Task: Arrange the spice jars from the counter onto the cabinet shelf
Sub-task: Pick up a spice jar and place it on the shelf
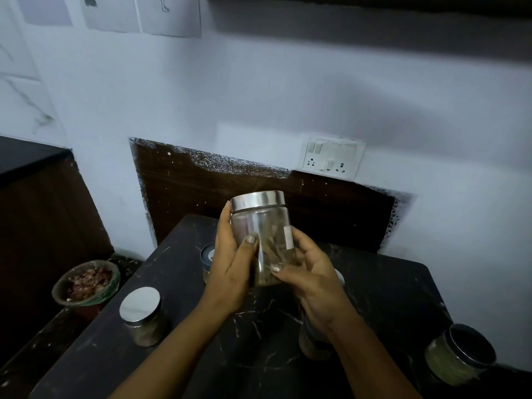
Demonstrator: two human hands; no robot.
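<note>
A clear glass spice jar (263,226) with a silver lid is held upright above the black marble counter (259,349). My left hand (230,272) wraps its left side and my right hand (313,280) cups its lower right. Other jars stand on the counter: a silver-lidded jar (142,316) at the front left, a dark-lidded jar (207,259) partly hidden behind my left hand, a jar (312,341) under my right wrist, and a green-filled jar (457,355) with a dark lid at the far right. No cabinet shelf shows.
A bowl (86,283) of reddish-brown bits sits on a lower ledge to the left. A switch and socket plate (331,158) is on the wall behind. A dark wooden panel (216,194) backs the counter. The counter's edges drop off left and right.
</note>
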